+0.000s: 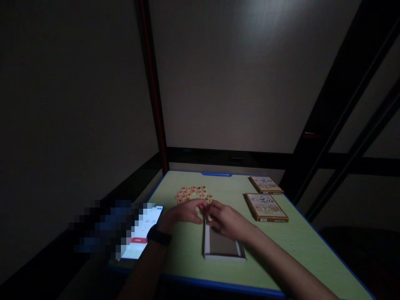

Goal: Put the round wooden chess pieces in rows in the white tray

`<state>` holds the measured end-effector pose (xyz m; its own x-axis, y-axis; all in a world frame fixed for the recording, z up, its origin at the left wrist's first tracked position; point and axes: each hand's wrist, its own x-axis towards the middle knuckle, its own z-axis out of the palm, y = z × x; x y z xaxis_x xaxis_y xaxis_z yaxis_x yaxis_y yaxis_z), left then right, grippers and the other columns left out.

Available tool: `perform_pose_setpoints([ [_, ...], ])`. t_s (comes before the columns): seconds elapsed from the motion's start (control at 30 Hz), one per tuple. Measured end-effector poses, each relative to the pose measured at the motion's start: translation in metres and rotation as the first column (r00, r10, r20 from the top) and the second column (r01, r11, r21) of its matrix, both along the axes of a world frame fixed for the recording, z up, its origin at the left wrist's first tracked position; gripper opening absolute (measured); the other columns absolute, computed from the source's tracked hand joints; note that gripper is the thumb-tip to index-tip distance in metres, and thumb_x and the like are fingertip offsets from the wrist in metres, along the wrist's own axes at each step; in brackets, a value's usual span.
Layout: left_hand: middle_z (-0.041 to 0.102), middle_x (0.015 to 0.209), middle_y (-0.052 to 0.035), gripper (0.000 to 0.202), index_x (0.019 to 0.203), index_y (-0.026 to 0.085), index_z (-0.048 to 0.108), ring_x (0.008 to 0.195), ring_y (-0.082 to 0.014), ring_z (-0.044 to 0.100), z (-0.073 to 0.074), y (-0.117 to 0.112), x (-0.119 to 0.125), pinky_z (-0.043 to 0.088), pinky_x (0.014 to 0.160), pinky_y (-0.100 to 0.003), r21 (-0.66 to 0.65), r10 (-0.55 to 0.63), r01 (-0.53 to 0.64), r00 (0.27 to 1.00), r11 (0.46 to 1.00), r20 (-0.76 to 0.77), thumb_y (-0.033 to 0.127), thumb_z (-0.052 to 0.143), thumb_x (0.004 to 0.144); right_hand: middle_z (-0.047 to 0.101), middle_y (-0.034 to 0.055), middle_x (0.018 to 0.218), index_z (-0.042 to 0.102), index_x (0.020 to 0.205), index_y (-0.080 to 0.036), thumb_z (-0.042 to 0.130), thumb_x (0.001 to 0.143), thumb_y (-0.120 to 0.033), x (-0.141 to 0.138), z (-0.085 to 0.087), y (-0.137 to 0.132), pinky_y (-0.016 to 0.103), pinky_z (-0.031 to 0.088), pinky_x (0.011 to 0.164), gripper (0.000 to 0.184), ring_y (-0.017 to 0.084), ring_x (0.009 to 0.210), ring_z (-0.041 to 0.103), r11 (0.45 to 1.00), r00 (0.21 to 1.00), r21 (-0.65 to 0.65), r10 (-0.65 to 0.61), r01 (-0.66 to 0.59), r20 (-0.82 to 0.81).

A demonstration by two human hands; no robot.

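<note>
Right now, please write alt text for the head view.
A left hand and right hand are close together at the far end of an open box on a green table. Round pieces lie beyond, two printed boxes right, a lit screen left.

From my remote feed, I noted two bare hands, left (190,211) and right (226,221), and two forearms, each uncovered as far as I could see it. Around the left wrist I logged a wide black band (159,236), matte and dark, wrapped just below the hand; watch or plain strap, I could not tell. Its surface read as one flat tone in that dim light, any markings too dark for me to make out. The right wrist was bare. I saw the right forearm (278,254) broaden smoothly from its wrist; the left forearm (145,266) sank into shadow low down. Finger detail looked soft, nails indistinct.
</note>
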<state>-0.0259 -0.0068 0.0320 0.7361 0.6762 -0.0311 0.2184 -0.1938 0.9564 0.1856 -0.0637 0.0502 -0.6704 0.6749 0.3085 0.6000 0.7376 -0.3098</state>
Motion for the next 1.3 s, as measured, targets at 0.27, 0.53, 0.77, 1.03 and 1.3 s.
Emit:
perform_pose_setpoints([
  [0.27, 0.064, 0.097, -0.0015, 0.039, 0.095, 0.019, 0.064, 0.08, -0.0148, 0.058, -0.007, 0.005, 0.0, 0.044, 0.067, -0.025, 0.022, 0.008, -0.008, 0.999, 1.0, -0.04, 0.012, 0.074, 0.058, 0.067, 0.0054, 0.096, 0.074, 0.099, -0.021, 0.078, 0.078, -0.017, 0.016, 0.008, 0.011, 0.026, 0.05, 0.077, 0.021, 0.018, 0.085, 0.067, 1.0, 0.999, -0.016, 0.0, -0.001, -0.049],
  [0.53, 0.066, 0.096, -0.0014, 0.039, 0.096, 0.019, 0.066, 0.083, -0.0158, 0.059, -0.01, 0.004, 0.0, 0.045, 0.068, -0.024, 0.088, 0.019, -0.017, 0.999, 0.996, -0.025, 0.016, 0.076, 0.059, 0.075, 0.0091, 0.105, 0.067, 0.116, -0.02, 0.074, 0.083, -0.023, -0.001, -0.012, 0.009, 0.028, 0.049, 0.079, 0.034, 0.024, 0.094, 0.071, 0.998, 0.989, -0.036, -0.037, 0.043, 0.143],
  [0.77, 0.066, 0.092, 0.0001, 0.037, 0.094, 0.019, 0.066, 0.076, -0.0139, 0.059, -0.005, 0.002, 0.002, 0.045, 0.066, -0.023, 0.066, 0.025, -0.023, 1.0, 0.998, -0.02, 0.015, 0.076, 0.059, 0.076, 0.0089, 0.102, 0.06, 0.126, -0.02, 0.07, 0.086, -0.027, -0.001, -0.012, 0.008, 0.027, 0.048, 0.074, 0.041, 0.023, 0.089, 0.072, 0.996, 0.981, -0.031, -0.08, 0.087, 0.179],
  [1.03, 0.066, 0.095, -0.002, 0.038, 0.099, 0.017, 0.064, 0.057, -0.0073, 0.052, -0.003, 0.003, 0.001, 0.038, 0.051, -0.02, 0.004, 0.038, -0.038, 0.999, 0.999, -0.02, 0.015, 0.072, 0.062, 0.077, 0.0095, 0.098, 0.061, 0.128, -0.022, 0.07, 0.086, -0.033, -0.003, -0.012, 0.005, 0.027, 0.047, 0.072, 0.045, 0.025, 0.089, 0.073, 0.99, 0.965, 0.011, -0.142, 0.143, 0.223],
  [1.3, 0.066, 0.081, -0.0027, 0.013, 0.081, 0.019, 0.064, 0.073, -0.0164, 0.059, -0.002, 0.023, -0.001, 0.045, 0.069, -0.027, 0.163, 0.675, -0.727, 0.683, 0.667, 0.279, 0.013, 0.065, 0.069, 0.076, 0.0039, 0.085, 0.067, 0.118, -0.022, 0.079, 0.078, -0.028, 0.0, -0.001, 0.004, 0.026, 0.046, 0.068, 0.042, 0.023, 0.08, 0.072, 0.987, 0.983, -0.07, -0.134, 0.144, 0.129],
])
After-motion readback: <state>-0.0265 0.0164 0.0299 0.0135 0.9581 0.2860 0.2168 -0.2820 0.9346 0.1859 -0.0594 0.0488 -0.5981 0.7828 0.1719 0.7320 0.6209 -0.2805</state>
